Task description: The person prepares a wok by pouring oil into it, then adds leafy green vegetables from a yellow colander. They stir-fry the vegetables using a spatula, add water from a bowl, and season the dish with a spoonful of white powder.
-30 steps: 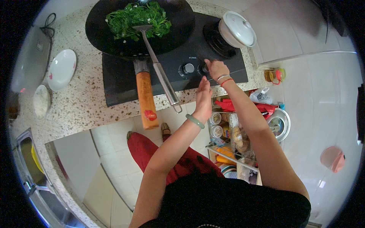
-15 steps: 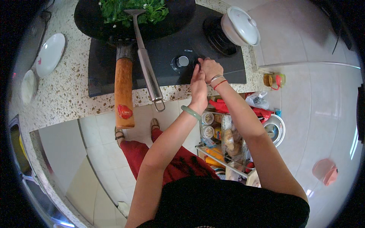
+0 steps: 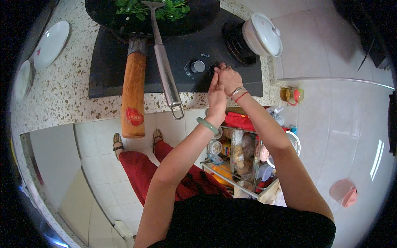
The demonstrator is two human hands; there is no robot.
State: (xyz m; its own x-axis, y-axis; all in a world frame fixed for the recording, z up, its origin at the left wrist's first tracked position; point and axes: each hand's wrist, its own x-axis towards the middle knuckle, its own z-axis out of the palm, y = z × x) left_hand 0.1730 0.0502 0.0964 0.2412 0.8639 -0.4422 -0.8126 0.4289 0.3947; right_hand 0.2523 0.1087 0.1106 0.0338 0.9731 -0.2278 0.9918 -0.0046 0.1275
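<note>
My two hands meet over the right part of a black gas stove [image 3: 244, 80]. My right hand [image 3: 230, 80] has its fingers curled at the right stove knob [image 3: 212, 70], which is mostly covered. My left hand [image 3: 217, 96], with a green bangle at its wrist, lies against the right hand, fingers stretched toward the same knob. Left of them is a silver stove knob [image 3: 198, 66] that neither hand touches. A black wok [image 3: 202, 20] holds leafy greens [image 3: 173, 11] and a metal spatula [image 3: 165, 74]. The wok's wooden handle [image 3: 134, 89] juts over the counter edge.
A lidded white pot [image 3: 256, 37] stands on the right burner. White plates [image 3: 51, 45] lie on the speckled counter [image 3: 53, 99] at left. Below my arms stands a rack [image 3: 231, 177] of packaged goods; a jar with a red handle [image 3: 285, 95] is near the right wall.
The view has shifted slightly, so the wok and counter appear a little differently placed. Both hands stay together at the right knob.
</note>
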